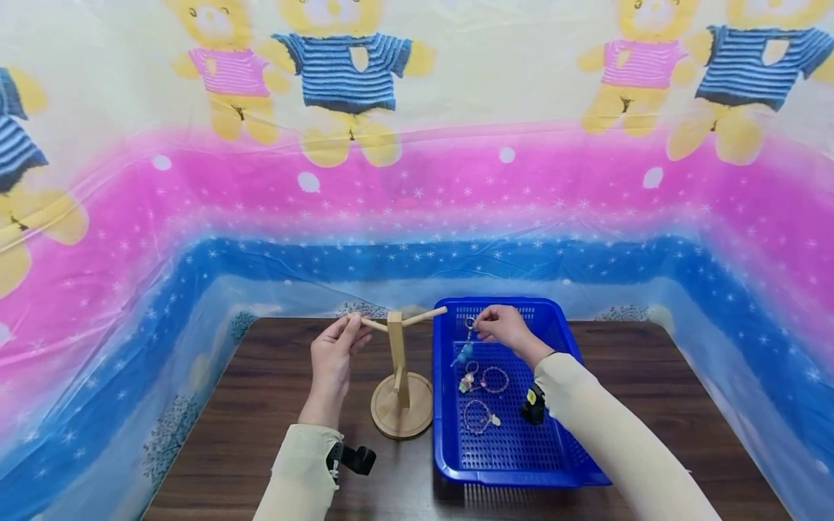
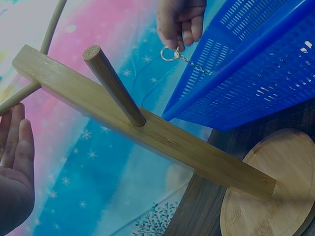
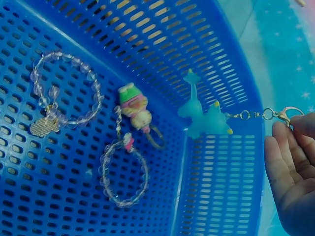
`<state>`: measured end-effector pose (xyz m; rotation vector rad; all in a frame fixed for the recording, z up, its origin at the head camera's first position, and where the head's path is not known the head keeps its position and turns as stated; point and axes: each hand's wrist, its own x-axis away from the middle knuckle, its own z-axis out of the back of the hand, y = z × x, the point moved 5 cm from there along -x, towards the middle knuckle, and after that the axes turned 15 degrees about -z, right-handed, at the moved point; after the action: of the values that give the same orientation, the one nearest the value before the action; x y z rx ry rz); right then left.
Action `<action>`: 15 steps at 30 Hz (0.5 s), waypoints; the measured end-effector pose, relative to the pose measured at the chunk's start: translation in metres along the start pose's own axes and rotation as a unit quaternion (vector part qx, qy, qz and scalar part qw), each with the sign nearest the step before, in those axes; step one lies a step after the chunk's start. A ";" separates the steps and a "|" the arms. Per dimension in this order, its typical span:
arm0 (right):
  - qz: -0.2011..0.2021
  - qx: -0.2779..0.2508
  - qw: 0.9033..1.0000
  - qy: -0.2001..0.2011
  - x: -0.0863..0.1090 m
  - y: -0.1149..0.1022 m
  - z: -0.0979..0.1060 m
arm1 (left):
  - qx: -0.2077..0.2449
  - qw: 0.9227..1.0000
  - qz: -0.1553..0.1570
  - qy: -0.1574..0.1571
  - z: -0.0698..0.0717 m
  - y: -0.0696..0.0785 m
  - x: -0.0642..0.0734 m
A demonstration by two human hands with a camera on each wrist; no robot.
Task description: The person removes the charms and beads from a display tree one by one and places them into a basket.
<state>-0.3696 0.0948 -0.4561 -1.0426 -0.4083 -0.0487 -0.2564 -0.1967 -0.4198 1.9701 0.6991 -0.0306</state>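
My right hand (image 1: 507,329) pinches the metal clasp of a keychain (image 3: 202,118) between thumb and fingers. From it a short chain and a translucent blue animal-shaped charm hang inside the blue basket (image 1: 441,449), near its left wall. On the left, my left hand (image 1: 332,358) holds the end of a peg (image 1: 374,325) on a wooden stand (image 1: 397,351). That stand has an upright post, several pegs and a round base (image 2: 270,196). In the left wrist view, the fingers of the left hand are only partly visible at the edge.
Inside the basket lie a clear beaded bracelet (image 3: 35,76) with a metallic tag, another beaded bracelet (image 3: 104,179), and a small figure keychain (image 3: 133,105) with a green top. The dark wooden table (image 1: 260,405) meets a printed curtain (image 1: 404,253) behind and at the sides.
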 end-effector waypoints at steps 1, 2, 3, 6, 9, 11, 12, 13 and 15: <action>0.001 0.007 1.000 0.006 -0.002 0.001 -0.001 | -0.002 1.000 -0.001 -0.001 0.000 0.000 0.000; 0.003 0.017 1.000 0.013 -0.004 0.003 -0.001 | -0.004 1.000 -0.001 -0.002 0.000 0.000 0.000; 0.005 0.028 0.999 0.020 -0.005 0.004 -0.001 | -0.007 1.000 -0.001 -0.003 0.000 0.000 0.000; 0.007 0.058 0.998 0.039 -0.009 0.007 -0.002 | -0.015 1.000 0.000 -0.006 0.000 0.000 0.000; 0.012 0.083 0.995 0.053 -0.010 0.008 -0.002 | -0.019 1.000 0.003 -0.011 0.001 -0.001 0.000; 0.014 0.093 0.994 0.060 -0.011 0.008 -0.002 | -0.021 1.000 0.002 -0.011 0.002 -0.001 0.001; 0.016 0.100 0.993 0.064 -0.011 0.008 -0.002 | -0.021 1.000 0.002 -0.011 0.002 -0.001 0.000; 0.017 0.106 0.992 0.068 -0.011 0.008 -0.002 | -0.020 1.000 0.000 -0.011 0.002 0.000 0.000; 0.018 0.113 0.990 0.077 -0.012 0.008 -0.001 | -0.020 1.000 -0.002 -0.011 0.002 0.000 0.000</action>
<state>-0.3786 0.0958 -0.4673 -0.8160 -0.2476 -0.0483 -0.2557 -0.1984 -0.4209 1.9277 0.6856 -0.0403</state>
